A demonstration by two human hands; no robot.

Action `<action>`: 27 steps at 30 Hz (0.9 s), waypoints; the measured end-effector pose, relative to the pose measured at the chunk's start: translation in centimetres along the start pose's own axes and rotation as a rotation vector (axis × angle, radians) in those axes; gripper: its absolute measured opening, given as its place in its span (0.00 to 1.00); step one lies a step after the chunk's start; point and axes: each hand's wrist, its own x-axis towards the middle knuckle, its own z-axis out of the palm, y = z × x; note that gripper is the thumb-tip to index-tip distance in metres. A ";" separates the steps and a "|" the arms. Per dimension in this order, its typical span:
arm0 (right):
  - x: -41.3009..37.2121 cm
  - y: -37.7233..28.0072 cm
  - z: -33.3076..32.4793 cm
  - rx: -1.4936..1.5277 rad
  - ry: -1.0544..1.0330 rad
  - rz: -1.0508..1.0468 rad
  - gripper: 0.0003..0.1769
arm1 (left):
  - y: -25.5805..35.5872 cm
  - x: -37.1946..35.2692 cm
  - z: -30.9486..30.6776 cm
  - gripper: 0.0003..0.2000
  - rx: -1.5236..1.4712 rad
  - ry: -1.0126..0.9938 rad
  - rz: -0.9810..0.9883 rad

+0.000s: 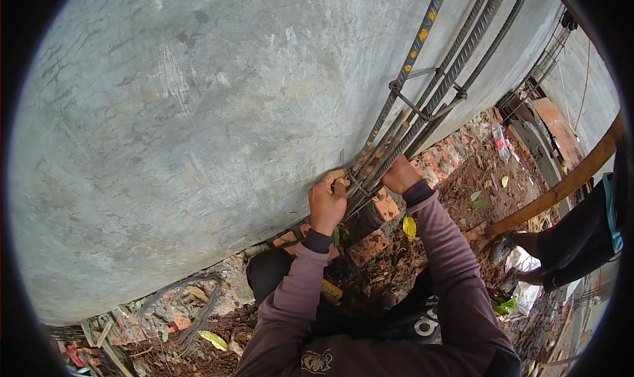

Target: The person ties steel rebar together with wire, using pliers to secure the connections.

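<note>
A cage of ribbed steel rebar (439, 89) with square stirrups leans along a grey plastered wall (198, 126). Yellow-orange marks dot its left bar. Low on the cage, my left hand (328, 202) is at its left side, thumb and fingers pinched together against the bars. A thin tie wire (342, 157) sticks up by these fingertips. My right hand (400, 173) reaches in from the right, its fingers curled behind the bars and partly hidden. What it grips cannot be made out. Short rusty bar ends (398, 126) show inside the cage, above my right hand.
Broken red bricks (370, 247) and soil lie below the cage. A bundle of loose wire (201, 314) rests by the wall's foot at lower left. On the right are a long curved wooden pole (561, 188), a person's leg in dark shorts (574, 251) and a plastic bottle (500, 144).
</note>
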 end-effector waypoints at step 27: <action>1.2 2.0 -1.8 0.766 -0.221 0.348 0.14 | 0.2 0.1 1.8 0.08 -0.166 0.195 0.052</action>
